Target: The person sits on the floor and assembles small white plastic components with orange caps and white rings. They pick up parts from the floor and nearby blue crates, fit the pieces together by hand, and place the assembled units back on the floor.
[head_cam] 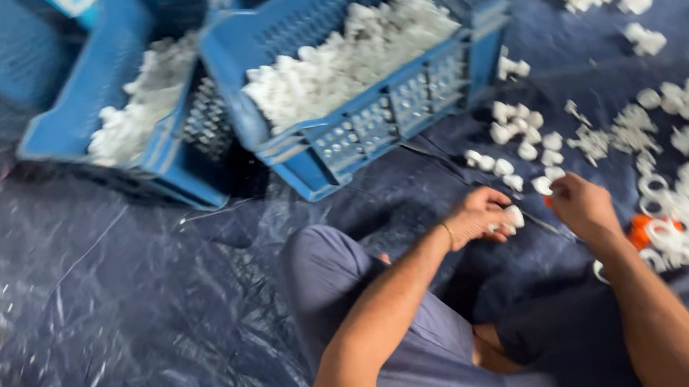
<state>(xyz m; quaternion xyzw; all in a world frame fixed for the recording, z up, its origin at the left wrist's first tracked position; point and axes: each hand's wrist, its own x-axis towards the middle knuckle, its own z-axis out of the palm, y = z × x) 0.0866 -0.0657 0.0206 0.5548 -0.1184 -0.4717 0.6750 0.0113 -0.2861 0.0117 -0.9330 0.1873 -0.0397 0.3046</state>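
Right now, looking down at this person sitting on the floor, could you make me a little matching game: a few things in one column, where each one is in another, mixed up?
Things:
1. left hand
2. near blue crate
3. orange thing
4. plastic sheet

Places or states:
A. spread over the floor, dark and shiny
B. full of white plastic parts
C. holding small white pieces
D. half hidden by the right forearm, among white rings

Pairs: 1-C, 2-B, 3-D, 4-A

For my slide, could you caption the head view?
Seated person's left hand and right hand handle small white plastic parts beside blue crates.
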